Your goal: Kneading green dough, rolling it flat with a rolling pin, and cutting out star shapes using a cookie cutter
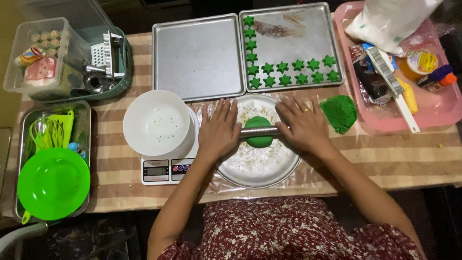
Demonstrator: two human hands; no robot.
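A green lump of dough (259, 132) lies on a round metal plate (257, 168) in front of me. A metal rolling pin (260, 130) rests across the dough. My left hand (219, 129) presses flat on the pin's left end, and my right hand (303, 124), with a ring on one finger, presses on its right end. Fingers of both hands are spread. More green dough (340, 112) sits to the right of the plate. Several green star shapes (292, 72) line the left and bottom of the right baking tray (298, 29).
An empty baking tray (197, 55) lies at the back. A white bowl (156, 123) stands on a kitchen scale (166, 169) at left. Further left are a green bowl (53, 183) in a metal tray, a basket and a clear box. A pink tray (435, 113) of packets stands right.
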